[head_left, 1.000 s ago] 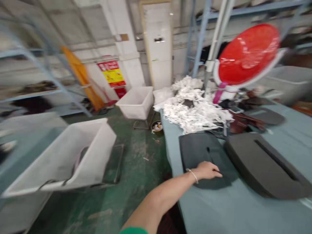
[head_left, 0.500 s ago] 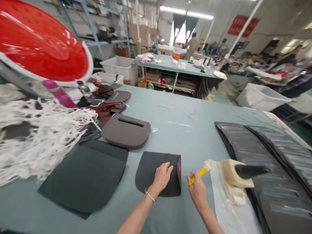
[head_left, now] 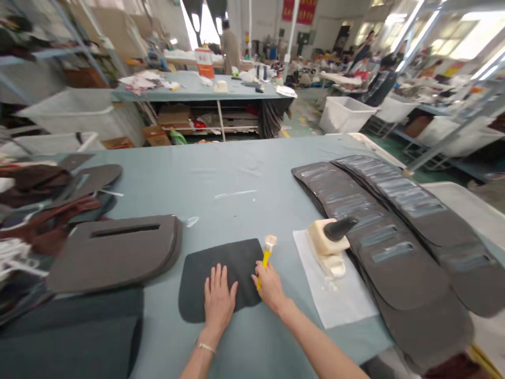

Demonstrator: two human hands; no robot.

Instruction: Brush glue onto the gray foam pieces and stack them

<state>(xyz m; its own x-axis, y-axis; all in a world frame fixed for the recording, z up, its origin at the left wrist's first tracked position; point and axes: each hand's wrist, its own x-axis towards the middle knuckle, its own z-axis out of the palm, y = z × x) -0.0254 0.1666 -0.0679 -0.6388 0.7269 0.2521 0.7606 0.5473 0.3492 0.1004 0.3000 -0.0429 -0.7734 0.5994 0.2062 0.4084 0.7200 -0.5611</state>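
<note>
My left hand lies flat with fingers spread on a dark, round-cornered sheet piece. Gripped in my right hand is a yellow-handled paintbrush, its pale bristles pointing up and away from me. That hand is at the right edge of the dark piece. Further right, a cream glue container with a black nozzle or handle stands on a white sheet. A dark grey slotted panel stack lies left of my left hand.
Overlapping rows of grey slotted pieces cover the table's right side. At the left lie a black sheet stack and brown scraps. White bins and another table stand beyond. A person is in the background.
The view has swung to the right. My right hand has brought the brush from beside the glue container to the dark piece's right edge, whose reddish folded side no longer shows. My left hand lies flatter.
</note>
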